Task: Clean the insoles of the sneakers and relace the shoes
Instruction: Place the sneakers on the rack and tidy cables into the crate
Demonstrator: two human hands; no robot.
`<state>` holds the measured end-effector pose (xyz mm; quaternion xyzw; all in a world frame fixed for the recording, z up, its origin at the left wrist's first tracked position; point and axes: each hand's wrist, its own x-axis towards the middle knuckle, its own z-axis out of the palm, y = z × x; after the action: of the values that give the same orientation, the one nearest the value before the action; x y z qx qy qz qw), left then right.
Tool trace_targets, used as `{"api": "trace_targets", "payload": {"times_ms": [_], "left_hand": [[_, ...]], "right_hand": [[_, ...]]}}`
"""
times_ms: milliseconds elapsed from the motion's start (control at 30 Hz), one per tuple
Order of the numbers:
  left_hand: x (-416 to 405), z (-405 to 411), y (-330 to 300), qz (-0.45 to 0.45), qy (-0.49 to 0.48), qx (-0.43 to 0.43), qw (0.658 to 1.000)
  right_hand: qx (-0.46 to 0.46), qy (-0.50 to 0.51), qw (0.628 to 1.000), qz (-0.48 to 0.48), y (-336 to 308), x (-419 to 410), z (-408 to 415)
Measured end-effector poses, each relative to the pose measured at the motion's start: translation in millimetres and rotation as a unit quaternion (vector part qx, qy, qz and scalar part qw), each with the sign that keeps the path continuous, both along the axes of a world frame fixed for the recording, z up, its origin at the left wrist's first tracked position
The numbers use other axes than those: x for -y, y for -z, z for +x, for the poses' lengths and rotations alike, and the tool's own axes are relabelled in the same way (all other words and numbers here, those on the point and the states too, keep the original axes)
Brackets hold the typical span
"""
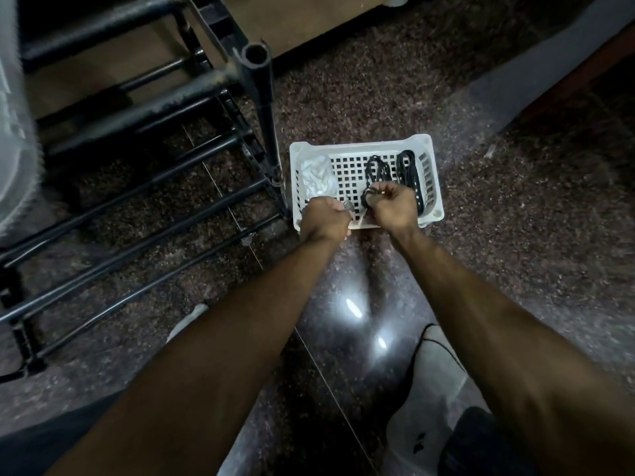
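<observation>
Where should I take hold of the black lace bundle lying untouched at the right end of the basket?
Take the black lace bundle around its middle, coming straight down from above. It lies as a long narrow loop close along the white basket's right wall, so a side approach is blocked. Pinch across the narrow width with the fingers of the right hand, which is nearest but currently holds the other lace.

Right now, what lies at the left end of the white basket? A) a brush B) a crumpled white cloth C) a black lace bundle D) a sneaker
B: a crumpled white cloth sits at the left end of the white basket, while the black laces lie toward its right end.
</observation>
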<state>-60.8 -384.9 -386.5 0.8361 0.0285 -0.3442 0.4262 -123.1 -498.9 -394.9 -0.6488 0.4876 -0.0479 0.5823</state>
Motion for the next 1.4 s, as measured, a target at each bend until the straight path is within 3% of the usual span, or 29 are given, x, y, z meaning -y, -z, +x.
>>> {"api": "trace_targets", "payload": {"times_ms": [167,267,367,467,533,600,700,967,1133,1300,1400], "left_hand": [[8,12,22,0.062,-0.018,0.02,0.998],[-6,2,6,0.094,0.042,0.093,0.99],[-26,-13,-12,0.087,0.049,0.176,0.979],[-39,-21,-17,0.109,-0.038,0.202,0.972],[-43,-19,-12,0.118,-0.101,0.186,0.97],[-45,-13,-2,0.138,-0.105,0.147,0.974],[-46,-4,6,0.163,-0.018,0.059,0.985],[-80,-32,-4,0.191,0.105,0.025,0.976],[-97,-59,-14,0.21,0.093,-0.016,0.973],[-113,-72,-16,0.157,0.087,-0.169,0.969],[-131,-79,-8,0.161,0.045,-0.198,0.966]], "right_hand": [[-0.06,-0.114,0.991,-0.042,5,8,19],[-0.053,-0.139,0.987,-0.052,7,3,13],[-0.039,-0.111,0.979,-0.164,-2,5,-3],[-0.074,-0.059,0.94,-0.328,-14,18,-19],[-0.126,-0.056,0.915,-0.38,-18,34,-28],[-0.17,-0.066,0.918,-0.351,-15,50,-36],[-0.177,-0.105,0.946,-0.249,-10,63,-49],[-0.233,-0.087,0.948,-0.197,1,48,-96],[-0.271,-0.1,0.943,-0.166,2,42,-107],[-0.277,-0.124,0.941,-0.146,5,37,-116],[-0.216,-0.179,0.949,-0.143,0,28,-112]]}}
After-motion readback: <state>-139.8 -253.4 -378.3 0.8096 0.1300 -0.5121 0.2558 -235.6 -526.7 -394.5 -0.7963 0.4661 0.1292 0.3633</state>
